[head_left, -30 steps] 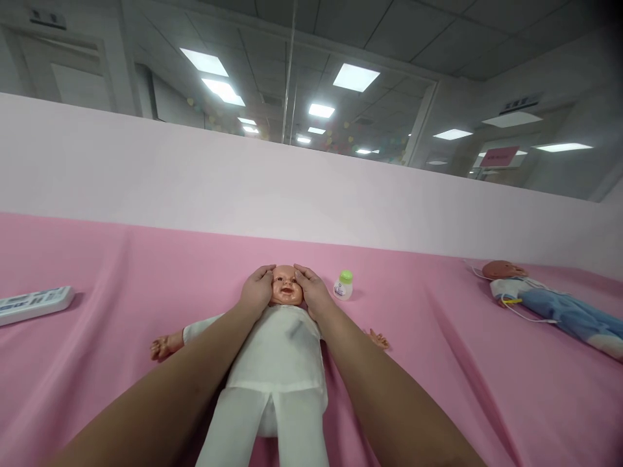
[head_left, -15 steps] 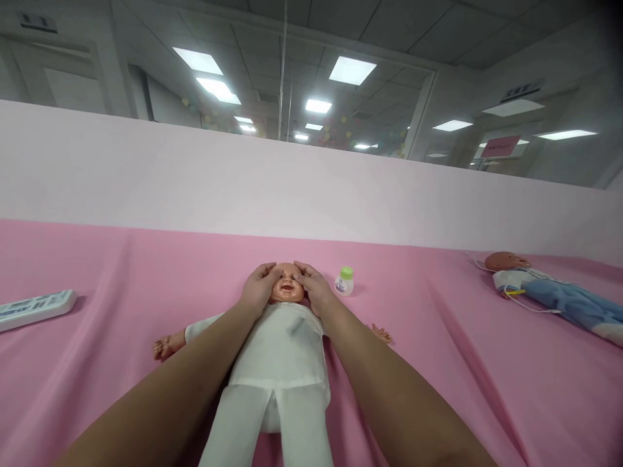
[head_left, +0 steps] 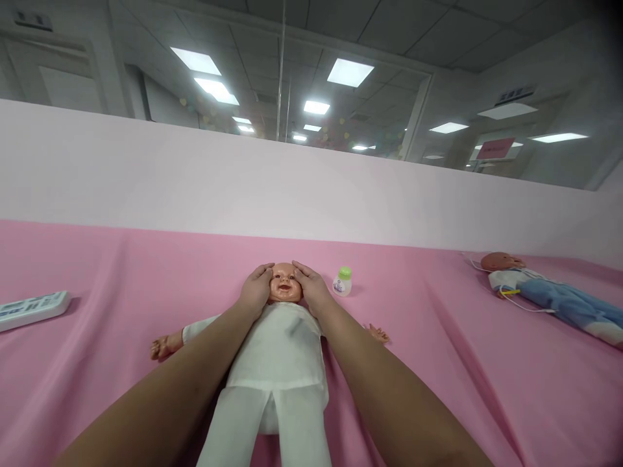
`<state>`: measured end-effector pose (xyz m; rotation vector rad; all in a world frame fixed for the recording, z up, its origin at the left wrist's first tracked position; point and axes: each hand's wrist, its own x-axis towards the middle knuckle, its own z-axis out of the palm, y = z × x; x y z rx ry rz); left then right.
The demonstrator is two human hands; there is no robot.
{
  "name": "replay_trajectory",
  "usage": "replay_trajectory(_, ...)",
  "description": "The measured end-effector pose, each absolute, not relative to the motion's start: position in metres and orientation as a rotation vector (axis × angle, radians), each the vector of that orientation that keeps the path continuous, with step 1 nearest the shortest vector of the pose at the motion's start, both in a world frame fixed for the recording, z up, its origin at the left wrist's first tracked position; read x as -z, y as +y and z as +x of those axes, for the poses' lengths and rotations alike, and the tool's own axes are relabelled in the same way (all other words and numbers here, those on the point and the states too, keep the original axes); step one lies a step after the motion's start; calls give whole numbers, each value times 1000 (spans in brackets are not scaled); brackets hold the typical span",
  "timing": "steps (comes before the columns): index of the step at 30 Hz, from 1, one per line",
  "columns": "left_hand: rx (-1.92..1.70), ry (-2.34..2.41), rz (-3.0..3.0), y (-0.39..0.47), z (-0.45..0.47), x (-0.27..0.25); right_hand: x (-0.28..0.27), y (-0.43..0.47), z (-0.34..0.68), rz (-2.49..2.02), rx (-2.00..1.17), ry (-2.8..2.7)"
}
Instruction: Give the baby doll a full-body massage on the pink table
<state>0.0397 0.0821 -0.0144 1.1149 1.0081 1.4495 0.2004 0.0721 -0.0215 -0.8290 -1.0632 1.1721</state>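
A baby doll [head_left: 278, 347] in white clothes lies on its back in front of me, its smiling face [head_left: 285, 285] toward the camera. My left hand [head_left: 256, 290] cups the left side of its head, and my right hand [head_left: 313, 287] cups the right side. Both thumbs rest near the temples, leaving the eyes, nose and mouth visible. Part of the fingers is hidden beside the head. The doll's arms stretch out to both sides, partly behind my forearms. Just right of my right hand stands a small clear bottle [head_left: 342, 284] with a green cap.
A pink cloth [head_left: 418, 363] with folds covers the surface. At the left edge lies a white flat device with markings [head_left: 34, 310]. Another doll [head_left: 555, 295], in blue and white with a thin tube, lies far right. A low white wall [head_left: 219, 185] with glass above stands behind.
Both thumbs have slid outward from the doll's cheeks and eye area to the sides of its head, showing more of the face. The doll's body stays in place.
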Motion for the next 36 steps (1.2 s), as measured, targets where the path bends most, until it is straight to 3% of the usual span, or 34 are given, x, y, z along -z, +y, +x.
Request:
replay_trajectory(7, -1406, 918, 979, 72, 40, 7, 19, 67, 214, -761, -1401, -1057)
replay_trajectory(19, -1396, 934, 1155, 71, 40, 8, 20, 73, 198, -843, -1029, -1190)
replay_trajectory(30, -1380, 878, 875, 71, 32, 7, 23, 70, 213, -705, -1444, -1009)
replay_trajectory(36, -1390, 787, 1001, 67, 33, 8, 20, 65, 201, -754, -1223, -1097)
